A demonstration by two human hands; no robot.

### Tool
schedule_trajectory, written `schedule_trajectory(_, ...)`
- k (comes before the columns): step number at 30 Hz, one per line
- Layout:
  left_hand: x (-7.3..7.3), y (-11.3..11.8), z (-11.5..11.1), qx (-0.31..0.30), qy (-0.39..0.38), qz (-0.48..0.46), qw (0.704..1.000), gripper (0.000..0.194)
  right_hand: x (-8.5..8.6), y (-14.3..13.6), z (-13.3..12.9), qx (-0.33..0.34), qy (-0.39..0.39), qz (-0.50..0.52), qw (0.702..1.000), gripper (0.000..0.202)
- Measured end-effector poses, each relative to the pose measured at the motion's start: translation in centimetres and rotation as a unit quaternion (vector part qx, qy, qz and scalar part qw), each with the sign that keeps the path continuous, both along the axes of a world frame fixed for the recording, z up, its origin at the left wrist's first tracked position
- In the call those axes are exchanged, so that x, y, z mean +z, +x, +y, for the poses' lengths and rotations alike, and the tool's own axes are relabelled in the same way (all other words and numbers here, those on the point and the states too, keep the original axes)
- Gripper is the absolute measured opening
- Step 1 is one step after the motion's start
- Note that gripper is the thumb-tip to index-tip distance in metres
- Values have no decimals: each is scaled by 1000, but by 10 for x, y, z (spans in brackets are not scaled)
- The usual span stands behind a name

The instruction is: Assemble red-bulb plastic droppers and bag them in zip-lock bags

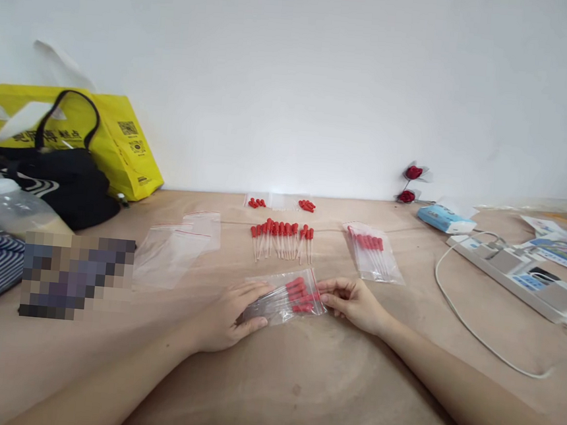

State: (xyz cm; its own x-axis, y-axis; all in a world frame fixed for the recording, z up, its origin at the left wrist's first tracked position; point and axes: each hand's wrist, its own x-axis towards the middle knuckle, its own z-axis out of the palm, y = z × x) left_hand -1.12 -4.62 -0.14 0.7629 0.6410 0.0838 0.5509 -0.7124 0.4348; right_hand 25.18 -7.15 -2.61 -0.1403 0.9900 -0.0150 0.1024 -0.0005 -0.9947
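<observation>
A clear zip bag [279, 310] with several red-topped droppers inside lies between my hands, its red-lined mouth toward the right. My left hand [237, 314] holds the bag's left end, thumb below and fingers over it. At the mouth, my right hand [350, 302] pinches the bag's edge between thumb and fingers. Beyond the bag stretches a row of loose red-topped droppers [284, 239]. A second filled bag [374, 253] lies to the right of that row. Flat bags [171, 249] with nothing visible in them lie on the left.
Against the wall is another bag [282, 202] with red caps at both ends. A yellow tote [134, 153], black cap [75, 184] and bottle [20, 212] stand left. Right are a tissue pack [444, 218], power strip [511, 275], looping white cable and fabric roses [410, 184].
</observation>
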Motion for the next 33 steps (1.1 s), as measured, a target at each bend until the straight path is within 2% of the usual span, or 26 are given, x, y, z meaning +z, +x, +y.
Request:
schedule_trajectory(6,2,1,-1,2,0,1,1000,47,-3,-4,9,44,28,-44,998,24)
schedule_trajectory(11,-2,0,1,4,0,-9,1000,47,-8,-3,11,40,73,-98,992,19)
schedule_trajectory(18,-5,-1,3,-1,2,-7,1000,47,-1,-3,10,89,148,-175,969,18)
schedule_trajectory(23,-2,0,1,-1,9,-8,1000,46,-3,-4,12,38,124,-179,975,6)
schedule_trajectory(28,-5,-1,3,-6,14,-3,1000,47,0,-3,13,105,135,-145,975,17)
schedule_trajectory(30,-5,-1,4,-8,16,-5,1000,47,-1,-5,14,87,140,-156,974,20)
schedule_trajectory(33,-2,1,3,-10,13,-13,1000,47,-5,-8,15,22,133,-169,976,18)
